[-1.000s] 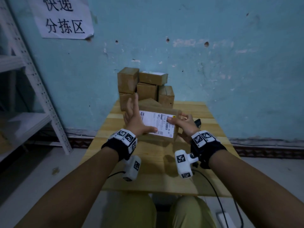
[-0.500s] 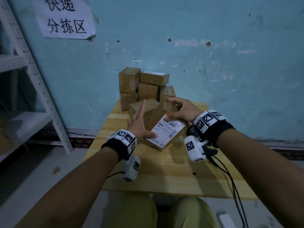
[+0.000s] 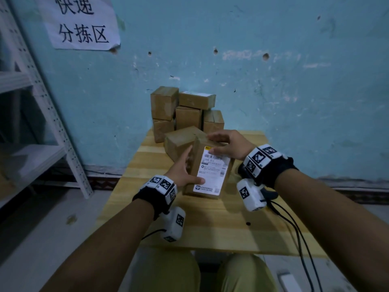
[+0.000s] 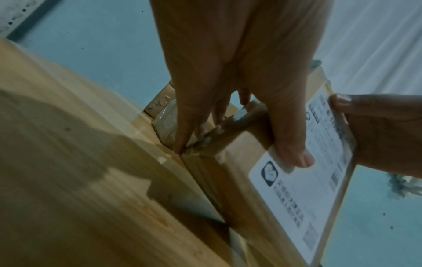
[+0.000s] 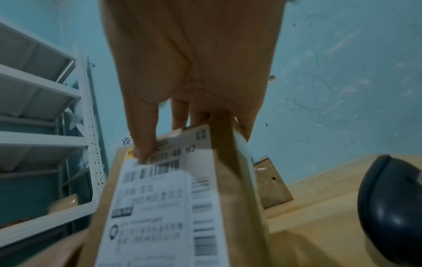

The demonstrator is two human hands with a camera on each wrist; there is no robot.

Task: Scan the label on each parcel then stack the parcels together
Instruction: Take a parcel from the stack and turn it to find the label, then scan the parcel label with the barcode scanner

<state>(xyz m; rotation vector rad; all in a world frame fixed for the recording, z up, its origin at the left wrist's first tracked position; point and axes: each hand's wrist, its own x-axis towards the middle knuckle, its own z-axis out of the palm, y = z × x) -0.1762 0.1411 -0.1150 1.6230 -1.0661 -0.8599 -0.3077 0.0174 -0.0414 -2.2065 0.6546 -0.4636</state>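
Note:
A brown parcel (image 3: 210, 173) with a white shipping label (image 3: 212, 171) stands on its lower end on the wooden table (image 3: 210, 224), label facing me. My left hand (image 3: 185, 171) grips its left side, thumb (image 4: 294, 150) on the label (image 4: 303, 180). My right hand (image 3: 225, 146) grips its top end, thumb (image 5: 143, 144) on the label (image 5: 160, 207). Another brown parcel (image 3: 181, 140) lies just behind it. A black scanner (image 5: 392, 204) rests on the table to the right of the parcel (image 5: 233, 198).
Several brown parcels (image 3: 185, 110) are stacked against the blue wall at the table's far edge. A white metal shelf rack (image 3: 48, 114) stands to the left. A paper sign (image 3: 82, 22) hangs on the wall. Cables (image 3: 299, 237) trail off the table's right front.
The parcel has turned from lying crosswise with the label tilted to standing upright on end. My right hand moved from its right side to its top; my left hand's fingers closed on its left side.

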